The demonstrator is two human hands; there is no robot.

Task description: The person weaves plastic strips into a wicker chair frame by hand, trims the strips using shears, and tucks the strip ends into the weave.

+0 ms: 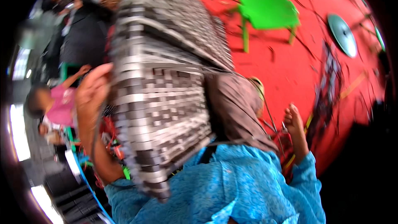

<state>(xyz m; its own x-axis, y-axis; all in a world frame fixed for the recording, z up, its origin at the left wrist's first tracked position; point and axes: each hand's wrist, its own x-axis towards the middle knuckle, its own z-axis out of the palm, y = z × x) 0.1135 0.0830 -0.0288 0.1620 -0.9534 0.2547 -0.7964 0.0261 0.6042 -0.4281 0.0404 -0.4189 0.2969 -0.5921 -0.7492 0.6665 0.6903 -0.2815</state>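
A large woven piece of grey, white and dark flat straps (174, 116) rises in front of me, leaning against my lap and left side. Close to its left edge is my left hand (93, 86), smeared by motion, so its grip does not show clearly. A thin grey strap (94, 141) hangs down along that forearm. Off to the right, apart from the weave, my right hand (293, 119) is raised with its fingers curled in. What they hold, if anything, is hidden. Another thin strap (265, 99) leaves the weave and runs past my knee toward the right side.
On the red floor (265, 66) stands a green plastic chair (267, 10). Further right lie a round teal disc (342, 35) and a bundle of dark straps (327, 74). People sit at the left, one in a pink top (62, 107). Loose strap scraps litter the floor.
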